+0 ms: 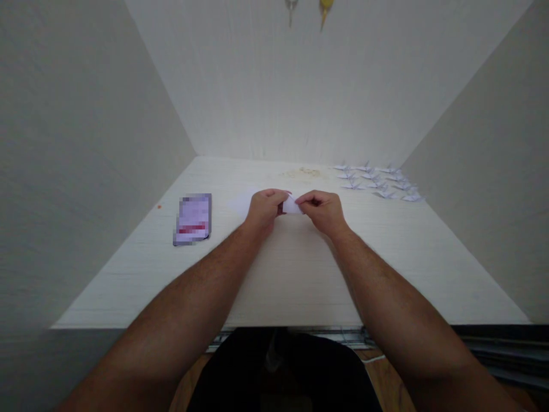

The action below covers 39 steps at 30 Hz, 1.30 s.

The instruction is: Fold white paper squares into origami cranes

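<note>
A small folded piece of white paper point(292, 205) is held between my two hands, above the middle of the white table. My left hand point(265, 209) grips its left side, thumb on top and fingers behind. The fingertips of my right hand point(322, 210) pinch its right edge. More white paper point(240, 203) lies flat on the table, just left of my left hand and partly covered by it. The exact folds of the held piece are too small to make out.
Several folded paper cranes point(377, 182) stand in rows at the back right. A tablet or phone point(193, 219), its screen blurred, lies on the left of the table point(429, 274). Walls close in the left, back and right sides. Two small objects point(309, 8) hang on the back wall.
</note>
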Each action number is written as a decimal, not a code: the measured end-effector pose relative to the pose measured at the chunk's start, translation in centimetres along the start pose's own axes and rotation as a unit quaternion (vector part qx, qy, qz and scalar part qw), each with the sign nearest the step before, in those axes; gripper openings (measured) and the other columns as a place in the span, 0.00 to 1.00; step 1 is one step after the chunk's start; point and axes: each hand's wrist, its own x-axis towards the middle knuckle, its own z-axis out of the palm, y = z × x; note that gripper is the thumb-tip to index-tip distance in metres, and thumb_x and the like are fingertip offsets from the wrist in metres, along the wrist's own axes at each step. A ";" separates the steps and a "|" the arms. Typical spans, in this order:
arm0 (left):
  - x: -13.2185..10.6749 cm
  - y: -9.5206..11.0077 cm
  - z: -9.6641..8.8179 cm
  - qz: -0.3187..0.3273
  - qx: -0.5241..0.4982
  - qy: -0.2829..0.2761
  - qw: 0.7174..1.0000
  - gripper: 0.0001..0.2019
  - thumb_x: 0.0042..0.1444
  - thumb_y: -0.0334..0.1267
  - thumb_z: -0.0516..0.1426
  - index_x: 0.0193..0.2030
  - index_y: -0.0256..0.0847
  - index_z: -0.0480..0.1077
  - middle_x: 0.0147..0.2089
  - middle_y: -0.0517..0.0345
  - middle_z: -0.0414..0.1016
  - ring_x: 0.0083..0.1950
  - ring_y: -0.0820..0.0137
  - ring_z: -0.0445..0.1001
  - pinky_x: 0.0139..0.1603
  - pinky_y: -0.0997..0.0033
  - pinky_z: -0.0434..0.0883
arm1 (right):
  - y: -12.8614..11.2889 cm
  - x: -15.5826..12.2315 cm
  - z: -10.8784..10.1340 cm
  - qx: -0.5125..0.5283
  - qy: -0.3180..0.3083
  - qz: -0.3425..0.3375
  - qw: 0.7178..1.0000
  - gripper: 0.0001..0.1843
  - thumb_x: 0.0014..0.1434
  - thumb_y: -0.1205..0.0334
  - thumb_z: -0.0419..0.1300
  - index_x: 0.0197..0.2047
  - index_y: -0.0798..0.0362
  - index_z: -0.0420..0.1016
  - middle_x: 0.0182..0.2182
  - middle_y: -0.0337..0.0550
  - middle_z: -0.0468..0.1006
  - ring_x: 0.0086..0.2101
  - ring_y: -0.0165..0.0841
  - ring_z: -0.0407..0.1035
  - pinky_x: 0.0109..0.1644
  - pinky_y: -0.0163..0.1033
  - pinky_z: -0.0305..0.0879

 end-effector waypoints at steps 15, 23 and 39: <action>-0.2 -0.2 0.3 0.071 0.109 0.035 0.991 0.07 0.42 0.38 0.65 0.25 0.36 0.76 0.22 0.58 0.73 0.23 0.75 0.67 0.23 0.74 0.63 | 0.6 -0.1 0.4 0.034 0.045 0.013 0.998 0.05 0.48 0.61 0.66 0.30 0.52 0.81 0.22 0.35 0.76 0.23 0.26 0.64 0.29 0.35 0.59; -0.1 -0.4 0.5 0.031 0.057 0.036 0.997 0.06 0.39 0.35 0.65 0.25 0.36 0.75 0.24 0.58 0.74 0.25 0.74 0.68 0.25 0.73 0.65 | 1.0 0.0 0.0 0.008 0.026 -0.029 0.999 0.04 0.49 0.62 0.65 0.29 0.51 0.82 0.21 0.35 0.75 0.24 0.27 0.64 0.29 0.36 0.57; -0.5 0.1 0.5 -0.006 0.004 -0.001 1.000 0.04 0.40 0.34 0.63 0.25 0.36 0.74 0.24 0.57 0.74 0.25 0.75 0.70 0.24 0.75 0.64 | -0.1 0.1 -0.2 0.040 0.003 -0.012 0.999 0.04 0.46 0.64 0.63 0.27 0.50 0.80 0.20 0.35 0.76 0.22 0.27 0.67 0.26 0.35 0.61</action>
